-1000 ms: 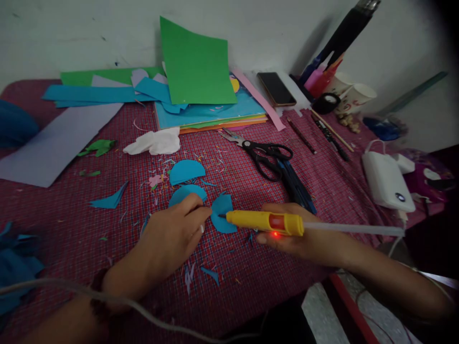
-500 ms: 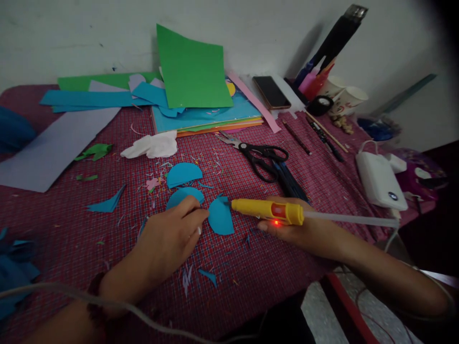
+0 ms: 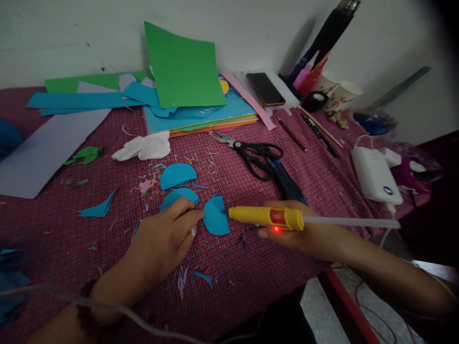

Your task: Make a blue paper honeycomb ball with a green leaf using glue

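A yellow hot glue gun [image 3: 265, 216] with a lit red light and a long glue stick [image 3: 351, 221] out of its back is gripped in my right hand [image 3: 304, 234]. Its nozzle is at the right edge of a blue paper piece [image 3: 215, 217] with a rounded outline. My left hand [image 3: 165, 234] pinches the left edge of that piece between closed fingertips. Just behind my left fingers lie two more blue paper pieces, a half circle [image 3: 178, 175] and one partly covered by the hand [image 3: 179, 197].
Black-handled scissors [image 3: 251, 150] lie beyond the glue gun. A stack of coloured paper [image 3: 204, 124] with a green sheet [image 3: 184, 71] stands by the wall, near a phone [image 3: 266, 89]. White tissue [image 3: 143, 146] and paper scraps dot the cloth. A white box [image 3: 376, 174] sits right; a cable [image 3: 118, 308] crosses in front.
The whole view has shifted slightly, so things appear further left. The glue gun's nozzle stays at the blue piece's right edge, and my left hand keeps its pinch.
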A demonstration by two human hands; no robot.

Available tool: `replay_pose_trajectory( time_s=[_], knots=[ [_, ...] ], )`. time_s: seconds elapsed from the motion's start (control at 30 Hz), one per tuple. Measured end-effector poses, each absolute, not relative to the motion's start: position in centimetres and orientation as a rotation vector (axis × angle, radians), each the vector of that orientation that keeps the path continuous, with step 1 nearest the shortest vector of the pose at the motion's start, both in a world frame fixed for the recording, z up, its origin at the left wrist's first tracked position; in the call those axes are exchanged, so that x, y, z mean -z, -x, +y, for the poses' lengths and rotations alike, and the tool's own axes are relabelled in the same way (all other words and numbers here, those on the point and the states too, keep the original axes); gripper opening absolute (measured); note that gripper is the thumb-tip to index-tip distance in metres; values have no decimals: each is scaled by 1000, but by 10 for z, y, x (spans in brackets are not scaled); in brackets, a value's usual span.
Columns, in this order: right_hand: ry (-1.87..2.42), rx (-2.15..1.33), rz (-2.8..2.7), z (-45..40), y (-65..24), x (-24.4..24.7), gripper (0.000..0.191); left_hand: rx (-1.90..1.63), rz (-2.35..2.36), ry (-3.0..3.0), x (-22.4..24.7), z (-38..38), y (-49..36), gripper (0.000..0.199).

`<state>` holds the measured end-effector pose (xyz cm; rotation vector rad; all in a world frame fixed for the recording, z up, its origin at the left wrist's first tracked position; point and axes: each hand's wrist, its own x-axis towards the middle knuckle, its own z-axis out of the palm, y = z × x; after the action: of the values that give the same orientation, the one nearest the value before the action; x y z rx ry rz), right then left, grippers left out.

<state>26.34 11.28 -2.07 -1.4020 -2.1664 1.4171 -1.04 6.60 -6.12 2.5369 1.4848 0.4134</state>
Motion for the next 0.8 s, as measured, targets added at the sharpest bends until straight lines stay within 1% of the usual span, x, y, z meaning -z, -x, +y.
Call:
replay_pose_trajectory(
  time_s=[0.2,0.3,0.37,0.5,0.57,0.63,0.73,0.8],
  knots=[
    [1283,-1454,-2318,110,-282,8,24,-385,1483,-2517,60,66,11,29],
    [1323,-1363,-2276,111,-297,2,21,-342,1502,-2488,58,65,11,32],
    [1435,-1121,-2283,115,-303,1,23,-323,1505,-2490,55,64,11,34],
    [1557,-457,-2409,133,-309,6,23,-335,1536,-2555,54,61,11,37],
    [1615,-309,-2436,144,-311,10,23,-346,1551,-2583,55,59,12,36],
    [1677,-280,-2413,156,-317,14,26,-357,1545,-2599,55,59,15,34],
    [1685,-352,-2361,176,-332,20,30,-401,1592,-2563,47,62,24,30],
    [1670,-368,-2360,188,-344,25,28,-444,1679,-2456,38,67,32,27]
  ],
)
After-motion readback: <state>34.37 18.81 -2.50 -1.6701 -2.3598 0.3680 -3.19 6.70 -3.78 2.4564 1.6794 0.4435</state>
